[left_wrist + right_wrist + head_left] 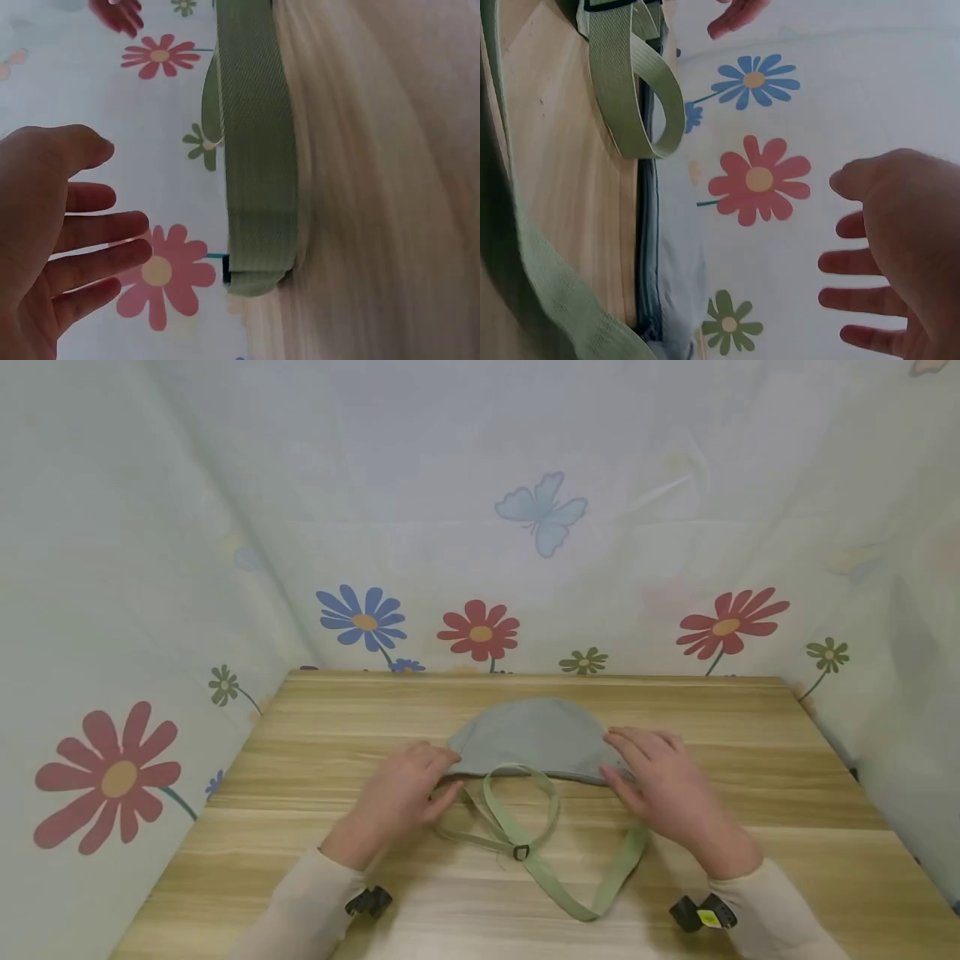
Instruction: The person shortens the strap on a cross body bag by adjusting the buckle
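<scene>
A grey half-moon sling bag (536,739) lies on the wooden table, its curved side away from me and its straight zipped edge (649,255) towards me. Its pale green webbing strap (551,881) trails in loops over the near side, with a dark buckle (521,852) on it. At the bag's left end is my left hand (405,783), and the left wrist view shows its fingers (105,232) spread beside the strap, holding nothing. My right hand (667,781) is by the right end, overlapping the bag in the head view; its fingers (862,262) are extended and grip nothing.
The table (300,810) has a pale wood grain. Behind it and at both sides hangs a white curtain (420,468) printed with flowers and a butterfly. Dark wrist devices (703,913) sit at both sleeves.
</scene>
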The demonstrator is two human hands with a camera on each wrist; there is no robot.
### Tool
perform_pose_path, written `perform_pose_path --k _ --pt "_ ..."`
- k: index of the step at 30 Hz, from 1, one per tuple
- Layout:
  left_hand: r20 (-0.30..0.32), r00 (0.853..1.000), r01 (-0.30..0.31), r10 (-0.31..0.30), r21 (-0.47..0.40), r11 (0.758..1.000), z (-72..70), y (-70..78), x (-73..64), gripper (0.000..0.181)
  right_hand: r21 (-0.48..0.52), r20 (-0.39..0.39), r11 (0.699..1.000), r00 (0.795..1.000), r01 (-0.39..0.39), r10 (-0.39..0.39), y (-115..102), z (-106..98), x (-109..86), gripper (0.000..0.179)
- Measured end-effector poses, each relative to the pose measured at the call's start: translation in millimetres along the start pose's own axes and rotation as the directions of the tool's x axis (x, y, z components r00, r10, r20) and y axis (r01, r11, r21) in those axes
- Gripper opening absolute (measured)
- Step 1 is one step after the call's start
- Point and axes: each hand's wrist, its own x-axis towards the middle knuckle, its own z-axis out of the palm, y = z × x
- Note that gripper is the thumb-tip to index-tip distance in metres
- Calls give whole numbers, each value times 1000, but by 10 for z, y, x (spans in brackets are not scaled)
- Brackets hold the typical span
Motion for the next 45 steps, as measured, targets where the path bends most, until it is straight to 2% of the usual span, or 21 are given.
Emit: perform_pose_path --k 4,8,14,18,22,27,31,38,45 --pt "30 998 -54 55 -22 998 74 68 -9 36 39 -49 993 993 111 -109 -61 129 25 69" --pt "70 994 -86 89 -45 995 133 143 -30 38 81 -61 980 982 183 -179 -108 223 32 60" --pt "113 980 -153 162 -88 984 205 218 -54 35 144 -29 961 971 238 -236 -164 301 0 41" --pt "112 970 -206 218 -105 973 238 261 -77 35 167 -35 935 950 312 -310 -211 394 -16 30" --pt "125 964 -218 233 -125 968 256 305 -92 35 174 -35 914 930 367 -367 -258 487 -26 23" --pt "145 960 -216 239 -155 964 282 344 -98 35 203 -18 900 921 385 -389 -317 564 -25 34" --pt "171 951 -231 257 -159 960 298 369 -97 37 241 -6 889 917 388 -399 -365 600 -30 40" --pt "214 936 -244 279 -174 954 318 415 -87 35 267 36 869 897 417 -441 -437 686 -56 36" --pt "225 925 -272 305 -167 948 325 433 -54 23 287 79 876 901 388 -426 -475 761 -82 23"
